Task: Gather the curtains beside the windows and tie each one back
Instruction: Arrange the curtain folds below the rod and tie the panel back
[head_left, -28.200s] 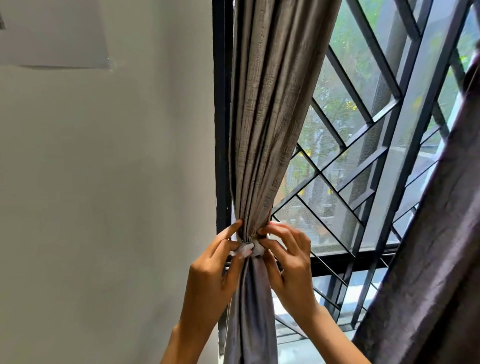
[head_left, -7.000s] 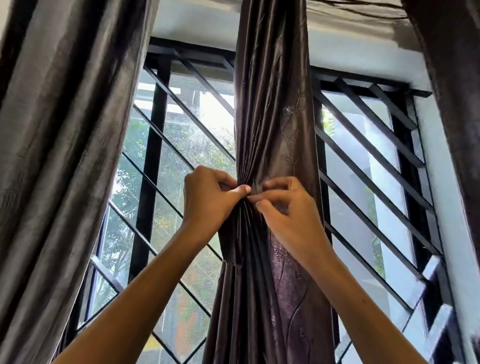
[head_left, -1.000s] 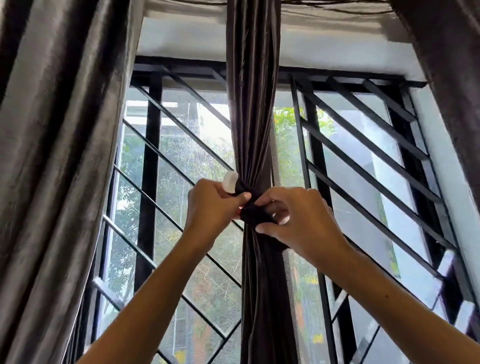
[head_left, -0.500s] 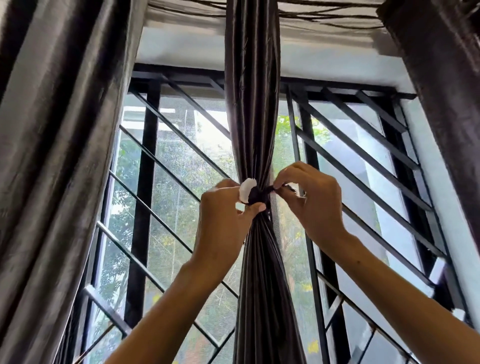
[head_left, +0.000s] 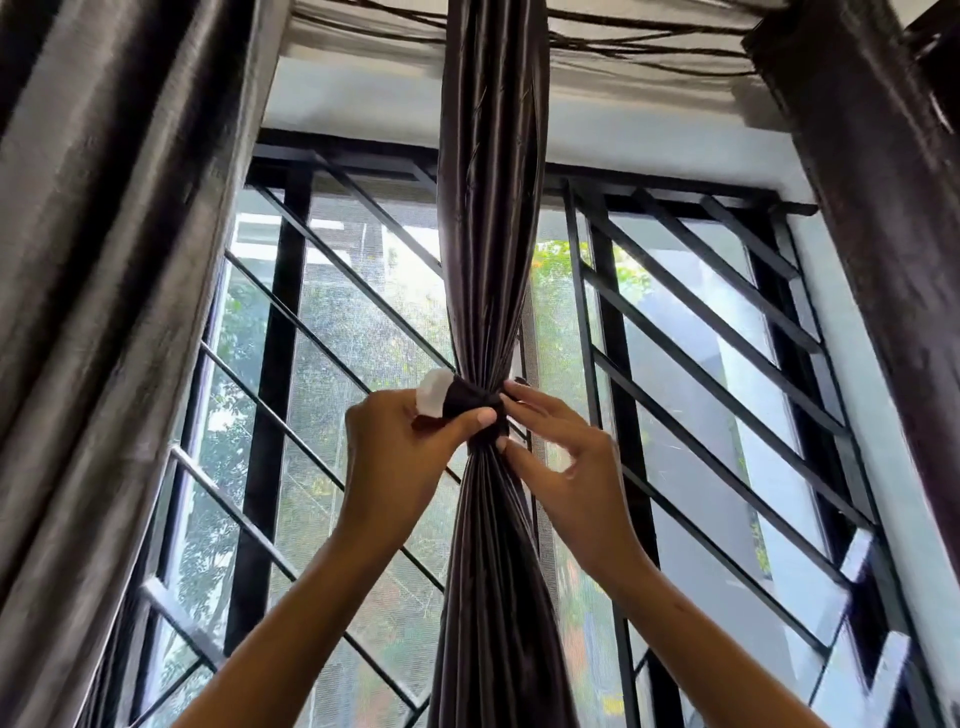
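Hands are working at the middle curtain, gathered before the window grille: left hand is pinching the dark tie with its white end; right hand is pinching the tie's other side.

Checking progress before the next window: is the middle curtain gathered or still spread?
Gathered: the middle curtain is cinched by a dark tie band, fanning out below.
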